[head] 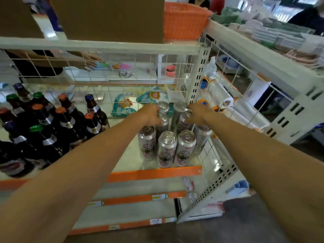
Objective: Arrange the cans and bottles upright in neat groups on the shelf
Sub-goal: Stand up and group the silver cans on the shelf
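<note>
Several silver cans point(167, 149) stand upright in rows at the right end of the shelf point(154, 173). My left hand point(150, 114) reaches into the middle rows and grips a can point(164, 120) from its left side. My right hand point(198, 114) curls round the top of another can point(184, 122) in the row behind the front. Two more cans point(179, 106) stand at the back by the wire grid. On the left of the same shelf, several dark glass bottles point(47, 123) with orange, green and blue caps stand upright in a cluster.
A white wire grid point(122, 71) backs the shelf and a perforated post point(199, 74) closes its right corner. Another person's hands point(91, 61) reach behind the grid. An orange basket point(184, 20) and a cardboard box point(112, 16) sit on top. Lower shelves show orange price strips.
</note>
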